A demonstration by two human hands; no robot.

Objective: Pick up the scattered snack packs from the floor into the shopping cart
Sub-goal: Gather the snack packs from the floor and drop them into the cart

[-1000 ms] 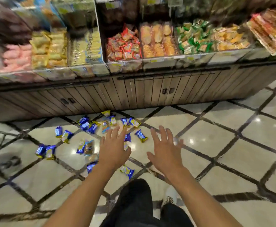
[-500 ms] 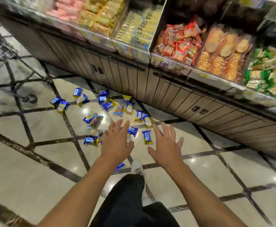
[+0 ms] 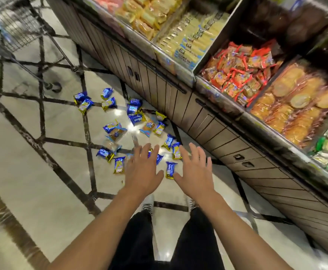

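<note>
A single view was given, taken from a wide-angle camera worn on the head and aimed forward and steeply down. The floor (image 3: 32, 182) was seen from standing height, with the display counter (image 3: 208, 117) running diagonally along the right of it. Nearest the lens, below the counter in the frame, were the forearms and legs. The shopping cart (image 3: 13, 26) was caught at the far upper left, well apart from the counter's near end.

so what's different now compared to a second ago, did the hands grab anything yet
No grab yet. The view swung left, so the shopping cart now shows at upper left and the shelf runs diagonally along the right. The left hand and right hand stay open and spread above the snack packs, holding nothing. The packs still lie scattered on the floor.
</note>
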